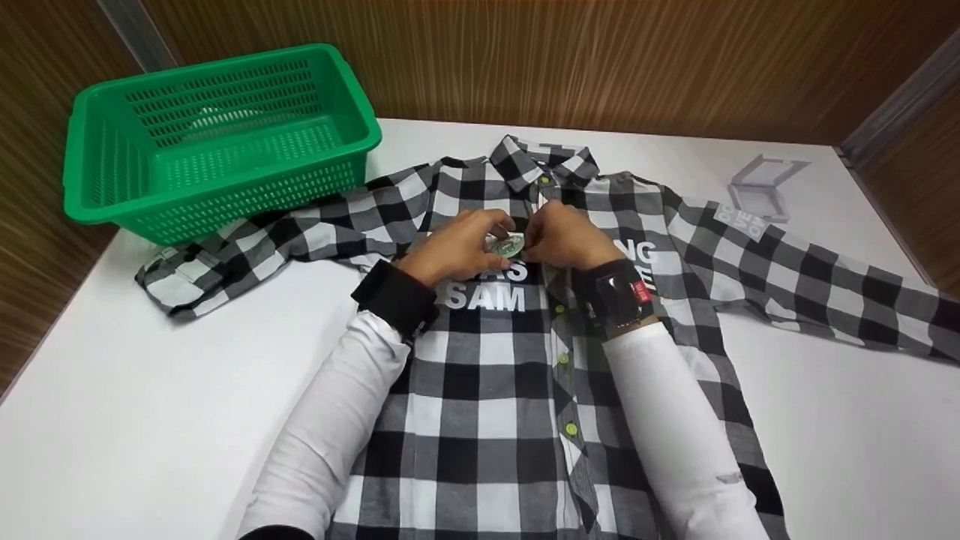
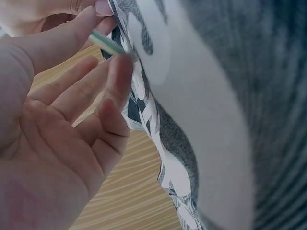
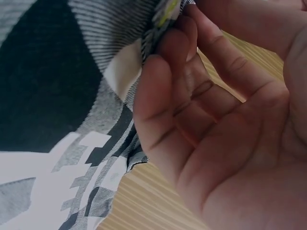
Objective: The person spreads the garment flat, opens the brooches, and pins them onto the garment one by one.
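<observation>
The left hand (image 1: 461, 244) pinched a thin, round green disc (image 1: 510, 246) between thumb and finger over the chest of the checked shirt (image 1: 491, 375). The right hand (image 1: 568, 234), fingers curled, gripped the shirt's front edge beside it, seemingly to steady it. The soft-looking cloth lay spread on the smooth white desk (image 1: 135, 405), presumably for easy reach.

Ahead of you: brown wood-grain wall (image 1: 555, 64) | before you: white table (image 1: 847, 442), its surface brightly lit | at your two far corners: grey metal strips (image 1: 904, 96)
</observation>
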Demonstrator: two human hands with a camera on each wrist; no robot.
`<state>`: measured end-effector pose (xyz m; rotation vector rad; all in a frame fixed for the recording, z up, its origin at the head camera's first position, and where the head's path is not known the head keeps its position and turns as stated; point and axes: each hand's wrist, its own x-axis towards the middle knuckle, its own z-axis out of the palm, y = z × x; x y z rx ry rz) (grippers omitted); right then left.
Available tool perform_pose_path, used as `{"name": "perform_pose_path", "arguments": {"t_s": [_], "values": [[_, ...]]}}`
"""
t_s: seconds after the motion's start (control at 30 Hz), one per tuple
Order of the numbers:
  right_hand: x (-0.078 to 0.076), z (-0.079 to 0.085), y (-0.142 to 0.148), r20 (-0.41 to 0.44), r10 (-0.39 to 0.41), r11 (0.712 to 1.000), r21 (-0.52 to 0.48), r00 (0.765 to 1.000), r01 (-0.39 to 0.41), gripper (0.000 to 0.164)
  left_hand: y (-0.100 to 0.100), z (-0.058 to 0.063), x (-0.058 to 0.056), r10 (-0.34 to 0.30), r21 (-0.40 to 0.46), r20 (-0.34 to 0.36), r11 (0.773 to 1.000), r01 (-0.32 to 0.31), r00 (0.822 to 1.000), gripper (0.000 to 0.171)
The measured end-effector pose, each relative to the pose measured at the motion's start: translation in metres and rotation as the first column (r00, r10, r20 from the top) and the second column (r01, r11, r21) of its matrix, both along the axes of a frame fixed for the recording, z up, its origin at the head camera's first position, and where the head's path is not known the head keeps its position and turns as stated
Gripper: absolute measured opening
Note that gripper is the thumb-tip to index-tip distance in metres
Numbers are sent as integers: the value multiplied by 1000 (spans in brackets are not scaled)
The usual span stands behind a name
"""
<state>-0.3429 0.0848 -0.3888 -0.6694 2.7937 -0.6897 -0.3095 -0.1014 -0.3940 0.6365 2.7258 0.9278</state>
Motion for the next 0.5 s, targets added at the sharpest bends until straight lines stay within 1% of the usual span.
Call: {"name": "perform_pose_path", "arguments": {"t_s": [0.17, 0.3, 0.4, 0.5], "values": [[0, 2, 0, 41, -36, 999, 11, 999, 36, 8, 1, 1, 1, -1, -8, -7, 1000, 1, 1000, 51], [0, 2, 0, 50, -46, 999, 27, 998, 45, 6, 4, 0, 2, 10, -23, -20, 1000, -11, 1000, 52], [0, 1, -1, 43, -40, 999, 37, 998, 39, 6, 6, -1, 4, 24, -70, -41, 997, -27, 999, 52], [0, 0, -2, 38, -28, 999, 41, 999, 26, 7, 10, -3, 7, 19, -128, -95, 991, -31, 995, 49]]}}
